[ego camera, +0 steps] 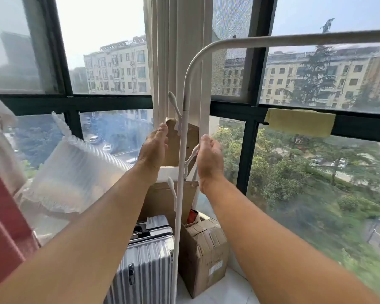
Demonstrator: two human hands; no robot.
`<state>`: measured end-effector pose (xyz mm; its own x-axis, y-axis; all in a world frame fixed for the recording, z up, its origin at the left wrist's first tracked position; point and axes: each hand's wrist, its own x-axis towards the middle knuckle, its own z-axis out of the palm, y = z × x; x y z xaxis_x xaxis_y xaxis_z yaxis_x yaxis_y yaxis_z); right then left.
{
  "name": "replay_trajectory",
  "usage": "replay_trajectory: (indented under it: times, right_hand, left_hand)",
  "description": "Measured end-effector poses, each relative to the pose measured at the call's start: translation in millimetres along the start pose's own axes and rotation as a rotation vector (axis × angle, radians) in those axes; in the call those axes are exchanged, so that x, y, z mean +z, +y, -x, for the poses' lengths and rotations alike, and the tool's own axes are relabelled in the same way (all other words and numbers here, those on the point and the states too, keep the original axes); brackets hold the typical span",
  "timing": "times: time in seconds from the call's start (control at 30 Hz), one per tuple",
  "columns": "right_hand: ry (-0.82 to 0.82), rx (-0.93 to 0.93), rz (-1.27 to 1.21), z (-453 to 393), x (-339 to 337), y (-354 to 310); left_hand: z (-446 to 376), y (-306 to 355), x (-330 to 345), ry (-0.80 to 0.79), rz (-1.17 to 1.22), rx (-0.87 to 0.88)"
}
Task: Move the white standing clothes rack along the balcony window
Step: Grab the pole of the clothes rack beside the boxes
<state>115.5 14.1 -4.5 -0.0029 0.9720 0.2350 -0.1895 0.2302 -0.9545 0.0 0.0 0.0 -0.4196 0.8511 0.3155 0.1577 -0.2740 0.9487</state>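
Note:
The white standing clothes rack [183, 137] rises in the middle of the view. Its upright pole carries several small hooks, and its top bends right into a horizontal bar that runs along the window. My left hand [154, 148] is raised just left of the pole, fingers apart, not touching it. On the other side of the pole, my right hand [208, 157] is loosely curled beside one of the hooks. Whether it touches the hook is unclear. Neither hand grips the rack.
Behind the pole stand a silver suitcase [147, 257], an open cardboard box [203, 251] and flat cardboard [162, 200]. Air-cushion wrap [75, 172] and red fabric [4, 224] lie at the left. A cream curtain [176, 58] hangs in the corner; a yellow cloth [301, 122] drapes the window frame [75, 104].

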Motion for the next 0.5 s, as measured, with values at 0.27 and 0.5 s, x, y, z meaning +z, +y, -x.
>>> replay_trajectory:
  times: [0.27, 0.5]
  right_hand:
    - [-0.179, 0.005, 0.136, -45.0, 0.0, 31.8]
    - [-0.028, -0.054, 0.192, -68.5, 7.3, 42.8]
  left_hand:
    - [-34.0, -10.2, 33.0, -0.028, -0.14, 0.009]
    - [-48.2, -21.0, 53.5, 0.031, -0.202, 0.038]
